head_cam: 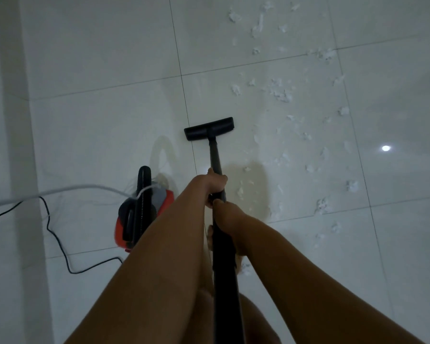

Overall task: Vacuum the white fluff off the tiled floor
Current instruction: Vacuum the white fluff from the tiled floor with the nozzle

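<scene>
Gripping a slim black tube (pixel 215 157), both hands (pixel 212 184) (pixel 227 214) curled round it, flat head (pixel 209 129) on glossy tiles (pixel 109 70) beside wispy fluff (pixel 281 91).

Pale wall (pixel 0 120) at left, white cable (pixel 85 187), bright light glint (pixel 385 148)
</scene>
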Tool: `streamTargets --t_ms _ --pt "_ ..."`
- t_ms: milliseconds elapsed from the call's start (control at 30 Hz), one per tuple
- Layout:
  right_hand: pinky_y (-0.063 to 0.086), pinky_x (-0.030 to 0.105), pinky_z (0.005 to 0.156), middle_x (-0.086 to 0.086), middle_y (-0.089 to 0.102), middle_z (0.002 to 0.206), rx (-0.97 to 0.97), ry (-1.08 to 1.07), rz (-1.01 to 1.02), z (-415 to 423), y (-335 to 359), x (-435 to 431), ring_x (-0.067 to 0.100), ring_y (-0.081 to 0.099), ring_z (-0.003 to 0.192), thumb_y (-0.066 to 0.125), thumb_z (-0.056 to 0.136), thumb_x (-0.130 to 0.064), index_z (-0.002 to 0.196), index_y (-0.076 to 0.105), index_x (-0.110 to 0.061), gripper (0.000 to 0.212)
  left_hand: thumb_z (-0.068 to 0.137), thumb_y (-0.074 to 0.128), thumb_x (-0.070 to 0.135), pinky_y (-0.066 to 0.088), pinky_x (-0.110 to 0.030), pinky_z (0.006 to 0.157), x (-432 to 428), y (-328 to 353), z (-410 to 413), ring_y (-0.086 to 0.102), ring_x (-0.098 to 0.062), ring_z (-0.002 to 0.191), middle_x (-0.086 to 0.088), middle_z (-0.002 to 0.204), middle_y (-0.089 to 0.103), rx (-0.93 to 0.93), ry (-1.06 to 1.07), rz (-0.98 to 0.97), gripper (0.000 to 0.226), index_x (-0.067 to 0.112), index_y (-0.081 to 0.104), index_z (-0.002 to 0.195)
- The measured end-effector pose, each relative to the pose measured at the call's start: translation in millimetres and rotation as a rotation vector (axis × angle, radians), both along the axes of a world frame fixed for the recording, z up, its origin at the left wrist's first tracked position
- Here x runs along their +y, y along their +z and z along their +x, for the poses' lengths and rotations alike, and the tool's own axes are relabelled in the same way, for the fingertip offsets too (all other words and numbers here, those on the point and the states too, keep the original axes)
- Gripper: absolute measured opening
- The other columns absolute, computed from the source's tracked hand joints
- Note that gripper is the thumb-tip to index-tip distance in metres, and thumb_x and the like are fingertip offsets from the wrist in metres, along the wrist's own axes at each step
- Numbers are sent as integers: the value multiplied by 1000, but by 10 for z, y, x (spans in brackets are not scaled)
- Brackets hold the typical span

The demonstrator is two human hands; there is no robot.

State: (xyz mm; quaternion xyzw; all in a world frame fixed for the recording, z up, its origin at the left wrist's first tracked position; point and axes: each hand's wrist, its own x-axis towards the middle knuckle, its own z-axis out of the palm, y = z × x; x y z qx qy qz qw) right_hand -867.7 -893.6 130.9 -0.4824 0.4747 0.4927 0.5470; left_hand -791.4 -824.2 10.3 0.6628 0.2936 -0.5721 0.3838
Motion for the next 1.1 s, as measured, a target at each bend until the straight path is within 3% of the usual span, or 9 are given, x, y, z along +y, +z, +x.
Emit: streamTargets --t_ms 167,267,400,667,767,967,1100 --pt "53 33 59 11 55 75 -11 -23 -28 -341 -26 95 22 54 54 33 102 -37 131 46 -16 38 107 46 29 56 -57 102 52 -17 -340 65 -39 122 -26 136 58 35 15 -10 62 33 15 161" --pt "55 45 90 11 57 94 -54 17 -66 -561 -141 204 26 58 77 34 96 -41 135 48 -14 49 107 45 30 56 -56 102 107 -30 -530 65 -39 123 -25 136 58 31 2 -12 61 32 16 160" --pt "53 38 72 10 57 78 -2 -10 -42 -835 -184 232 21 56 59 34 103 -39 134 48 -16 41 108 45 33 57 -54 100 173 -104 -788 66 -38 120 -24 139 58 16 -45 -17 66 31 10 163" --pt "54 32 55 12 57 75 -28 -15 -63 -1542 -174 352 20 54 48 32 104 -36 134 45 -12 40 108 44 32 58 -53 98 276 -183 -1467 65 -39 119 -25 142 56 -11 -73 -30 68 32 6 165" --pt "49 26 46 12 56 73 -40 -8 -69 -1758 -157 328 19 53 47 31 105 -33 137 43 -11 41 109 43 32 60 -49 89 246 -152 -1693 66 -38 116 -25 140 56 -24 -98 -15 65 29 9 164" --pt "48 22 41 13 54 69 -28 -73 -30 -2156 -142 206 20 52 43 32 104 -32 137 41 -13 39 108 46 32 57 -58 100 154 -166 -2089 65 -40 121 -26 143 54 6 -28 -13 66 36 10 163" --pt "48 22 43 11 54 66 -17 -64 -4 -2443 -202 129 18 50 35 33 102 -35 123 47 -9 36 108 45 33 56 -59 101 73 -166 -2378 65 -41 121 -25 143 54 2 -23 -1 66 36 9 163"
